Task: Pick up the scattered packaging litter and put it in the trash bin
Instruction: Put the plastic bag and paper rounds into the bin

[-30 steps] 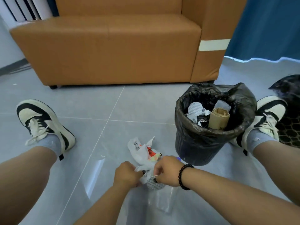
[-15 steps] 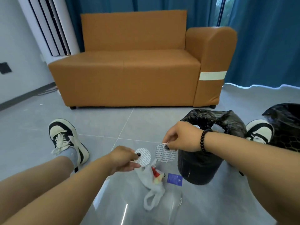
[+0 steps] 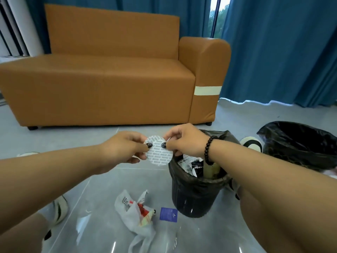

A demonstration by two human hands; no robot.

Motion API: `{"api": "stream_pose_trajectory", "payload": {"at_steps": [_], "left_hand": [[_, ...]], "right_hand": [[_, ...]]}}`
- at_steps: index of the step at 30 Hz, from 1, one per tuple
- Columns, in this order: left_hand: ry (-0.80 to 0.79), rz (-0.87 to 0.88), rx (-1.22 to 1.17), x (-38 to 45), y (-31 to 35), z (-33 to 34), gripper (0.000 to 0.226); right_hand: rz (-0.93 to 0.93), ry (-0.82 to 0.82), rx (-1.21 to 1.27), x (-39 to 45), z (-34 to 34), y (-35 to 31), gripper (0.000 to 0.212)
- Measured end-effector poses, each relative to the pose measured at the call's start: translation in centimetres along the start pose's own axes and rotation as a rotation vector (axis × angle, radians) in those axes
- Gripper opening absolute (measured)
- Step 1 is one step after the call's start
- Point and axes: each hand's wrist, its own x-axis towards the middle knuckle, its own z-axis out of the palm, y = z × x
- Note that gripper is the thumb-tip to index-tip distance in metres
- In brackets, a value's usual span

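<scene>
**Both hands raised, thumbs meeting at centre**

Both forearms reach forward and converge. The left hand [image 3: 125,147] has its fingers [image 3: 135,137] curled and its dark-nailed thumb pressed forward in a pinch. The right hand [image 3: 184,141], a bead bracelet on its wrist, pinches likewise, thumb tip just beside the left thumb.

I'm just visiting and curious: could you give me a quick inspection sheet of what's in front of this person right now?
Surface: grey tiled floor.
Job's things: round white seal disc held up; trash bin with black liner, partly filled.
Clutter: white plastic bag and blue square packet on the floor.
Grippers: left hand and right hand both pinch the disc.
Cables: nothing seen.
Surroundings: orange sofa, blue curtains, second black-lined bin.
</scene>
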Motion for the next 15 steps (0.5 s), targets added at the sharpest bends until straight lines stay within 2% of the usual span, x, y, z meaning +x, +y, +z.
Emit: {"api": "stream_pose_trajectory", "payload": {"at_steps": [3, 6, 10, 15], "left_hand": [[-0.021, 0.037, -0.021, 1.5, 0.1, 1.1, 0.007], [-0.058, -0.021, 0.081, 2.7, -1.4, 1.5, 0.017], [-0.165, -0.172, 0.263, 4.0, -4.8, 1.0, 0.03], [-0.237, -0.286, 0.426, 5.4, -8.9, 0.7, 0.038]], "right_hand": [[0.049, 0.08, -0.091, 0.6, -2.4, 1.2, 0.012], [0.125, 0.15, -0.287, 0.9, -4.7, 3.8, 0.007], [0.277, 0.028, -0.533, 1.0, -5.4, 7.5, 0.006], [0.271, -0.036, -0.626, 1.9, -4.6, 9.5, 0.006]]}}
